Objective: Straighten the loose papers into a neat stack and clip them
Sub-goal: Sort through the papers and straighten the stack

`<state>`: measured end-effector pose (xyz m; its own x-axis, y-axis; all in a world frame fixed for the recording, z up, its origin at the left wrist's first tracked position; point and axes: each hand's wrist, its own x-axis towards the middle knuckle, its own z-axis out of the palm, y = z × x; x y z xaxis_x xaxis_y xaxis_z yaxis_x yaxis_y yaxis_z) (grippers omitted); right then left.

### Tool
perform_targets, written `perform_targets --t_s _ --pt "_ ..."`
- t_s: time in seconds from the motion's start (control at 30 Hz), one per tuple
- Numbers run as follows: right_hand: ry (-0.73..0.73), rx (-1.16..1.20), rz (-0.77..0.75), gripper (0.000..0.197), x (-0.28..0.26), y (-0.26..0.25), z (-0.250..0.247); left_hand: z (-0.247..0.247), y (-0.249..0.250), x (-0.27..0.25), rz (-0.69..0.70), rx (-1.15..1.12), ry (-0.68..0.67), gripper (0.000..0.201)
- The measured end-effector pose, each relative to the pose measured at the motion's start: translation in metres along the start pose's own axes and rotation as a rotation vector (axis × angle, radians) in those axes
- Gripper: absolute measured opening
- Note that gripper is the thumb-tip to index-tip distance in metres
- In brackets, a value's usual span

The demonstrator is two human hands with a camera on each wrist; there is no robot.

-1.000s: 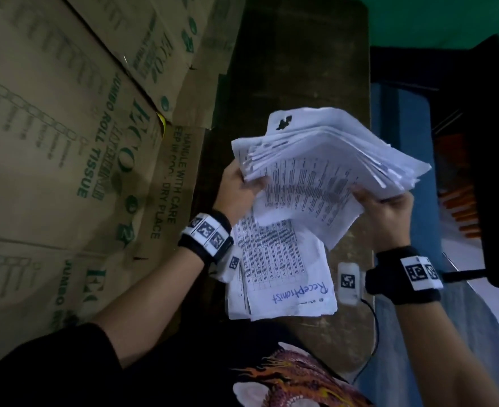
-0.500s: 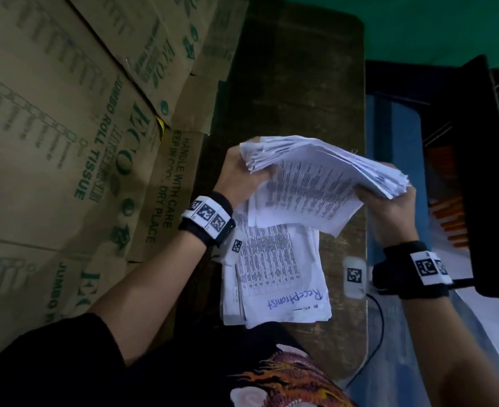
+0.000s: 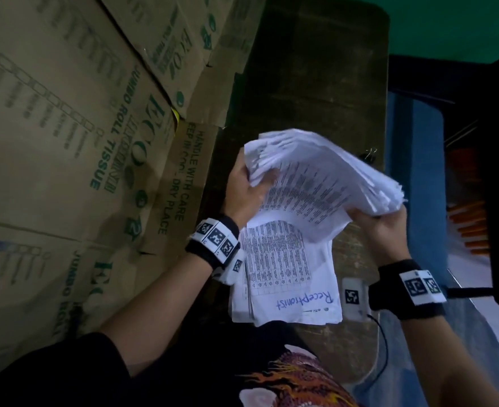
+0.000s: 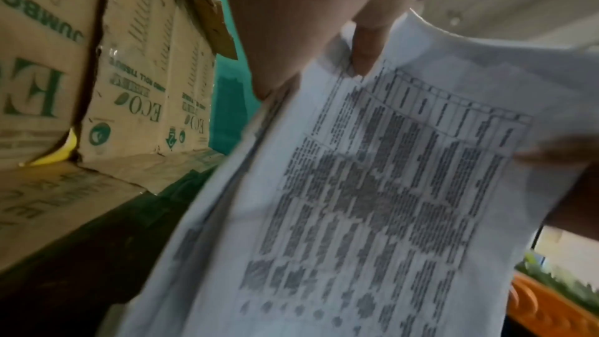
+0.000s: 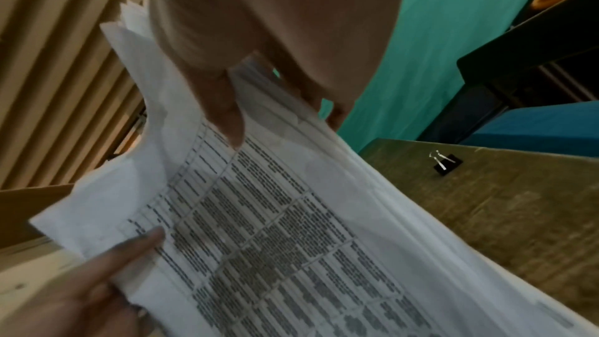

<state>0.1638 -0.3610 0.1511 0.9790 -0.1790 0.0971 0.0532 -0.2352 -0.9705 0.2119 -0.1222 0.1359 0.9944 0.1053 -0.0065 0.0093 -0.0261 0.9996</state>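
A thick bundle of printed papers (image 3: 324, 180) is held above the dark wooden table (image 3: 315, 77), its edges fanned and uneven. My left hand (image 3: 243, 189) grips its left edge, thumb on the sheets. At the bundle's right edge my right hand (image 3: 381, 224) grips from below. More sheets (image 3: 286, 277), the top one marked "Receptionist", lie flat on the table under the bundle. A black binder clip (image 5: 445, 162) lies on the table beyond the bundle, near the right edge (image 3: 370, 154). The wrist views show the printed underside (image 4: 389, 188) (image 5: 275, 227) with a thumb on it.
Flattened cardboard boxes (image 3: 75, 136) printed "ECO JUMBO ROLL TISSUE" stand along the table's left side. A dark piece of furniture (image 3: 492, 171) and blue floor (image 3: 412, 171) lie right of the table. A white tagged device (image 3: 352, 298) with a cable sits near my right wrist.
The bundle has dropped and tilted flatter between my hands, and its fanned sheets have drawn closer together. Both hands keep their hold on its two sides.
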Motion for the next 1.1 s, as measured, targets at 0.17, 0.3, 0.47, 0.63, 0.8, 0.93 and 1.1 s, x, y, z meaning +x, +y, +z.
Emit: perform_targets --t_s 0.17,0.3,0.47,0.63,0.8,0.93,1.1 --pt "-0.049 0.021 0.021 0.045 0.013 0.000 -0.006 -0.002 -0.018 0.006 -0.098 0.109 -0.146 0.046" --pt "0.026 -0.096 0.058 0.023 0.028 -0.008 0.000 -0.001 -0.010 0.013 -0.118 0.076 -0.132 0.049" --pt "-0.061 0.037 0.176 0.042 0.034 -0.001 -0.004 -0.017 -0.028 -0.006 -0.179 0.041 -0.158 0.054" --pt "-0.256 -0.260 0.462 0.037 0.031 0.071 0.011 -0.020 -0.087 -0.040 -0.352 0.130 -0.120 0.025" --pt "-0.354 -0.446 0.558 0.046 0.030 0.121 0.031 -0.017 -0.127 -0.040 -0.584 0.310 -0.058 0.020" --pt "-0.407 -0.690 0.549 0.081 0.040 0.133 0.044 -0.020 -0.146 -0.034 -0.680 0.321 0.021 0.023" --pt "-0.657 -1.185 -0.149 0.077 0.050 0.093 0.099 -0.020 -0.162 -0.038 -0.668 0.254 0.089 0.024"
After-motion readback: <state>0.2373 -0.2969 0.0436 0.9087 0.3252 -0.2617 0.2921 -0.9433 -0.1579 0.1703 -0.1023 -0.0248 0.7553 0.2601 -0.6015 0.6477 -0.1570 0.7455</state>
